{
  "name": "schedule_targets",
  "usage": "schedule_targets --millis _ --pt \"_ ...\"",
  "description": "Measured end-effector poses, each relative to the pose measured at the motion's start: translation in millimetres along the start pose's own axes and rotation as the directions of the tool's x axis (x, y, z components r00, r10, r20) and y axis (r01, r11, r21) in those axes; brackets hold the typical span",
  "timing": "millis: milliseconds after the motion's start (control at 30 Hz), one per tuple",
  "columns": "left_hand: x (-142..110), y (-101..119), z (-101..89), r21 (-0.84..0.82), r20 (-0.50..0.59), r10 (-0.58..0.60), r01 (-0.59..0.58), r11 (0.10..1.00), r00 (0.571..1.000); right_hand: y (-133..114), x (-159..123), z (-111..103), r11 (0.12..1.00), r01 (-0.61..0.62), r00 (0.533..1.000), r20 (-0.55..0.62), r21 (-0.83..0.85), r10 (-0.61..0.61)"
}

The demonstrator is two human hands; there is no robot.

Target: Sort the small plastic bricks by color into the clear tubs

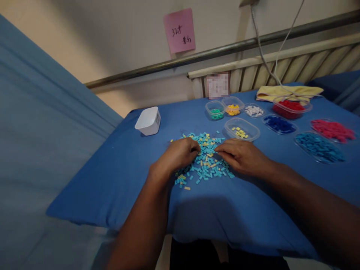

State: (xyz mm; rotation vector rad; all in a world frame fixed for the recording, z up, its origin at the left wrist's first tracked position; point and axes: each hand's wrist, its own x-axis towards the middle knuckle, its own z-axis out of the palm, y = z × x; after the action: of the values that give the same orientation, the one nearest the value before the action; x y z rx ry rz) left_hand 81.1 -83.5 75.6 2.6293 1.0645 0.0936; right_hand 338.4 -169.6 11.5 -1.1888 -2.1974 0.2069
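A spread-out pile of small light-blue pieces (206, 172) mixed with pale yellow ones lies on the blue-covered table. At its left side my left hand (181, 152) rests with curled fingers; what is in them, if anything, is hidden. My right hand (243, 155) reaches in from the right, thumb and fingers pinched together at the pile's edge, and I cannot make out a piece between them. Just behind the right hand stands a clear plastic tub (251, 131) with several yellow pieces (240, 132) in it.
Behind are clear tubs of green pieces (216, 114), orange-yellow pieces (233, 110) and white pieces (254, 111). Further right sit red (289, 105), dark-blue (279, 124), pink (333, 130) and teal pieces (319, 147). A white container (148, 122) stands back left; a yellow cloth (267, 93) lies back right.
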Motion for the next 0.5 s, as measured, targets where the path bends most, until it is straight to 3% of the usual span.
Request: schedule_targets --millis 100,300,500 --pt "0.7 2.2 6.1 0.052 0.012 0.035 -0.036 0.998 0.999 -1.4 11.5 9.4 1.000 0.030 0.998 0.057 -0.007 -0.030" --pt "6.3 8.0 13.1 0.080 -0.002 -0.031 0.031 0.996 1.000 -0.6 25.9 17.5 0.989 -0.017 0.986 0.162 -0.146 0.041" --pt "7.3 9.5 14.7 0.024 -0.047 -0.050 0.051 0.998 0.998 0.6 26.4 19.1 0.989 0.033 0.987 0.162 -0.145 -0.009"
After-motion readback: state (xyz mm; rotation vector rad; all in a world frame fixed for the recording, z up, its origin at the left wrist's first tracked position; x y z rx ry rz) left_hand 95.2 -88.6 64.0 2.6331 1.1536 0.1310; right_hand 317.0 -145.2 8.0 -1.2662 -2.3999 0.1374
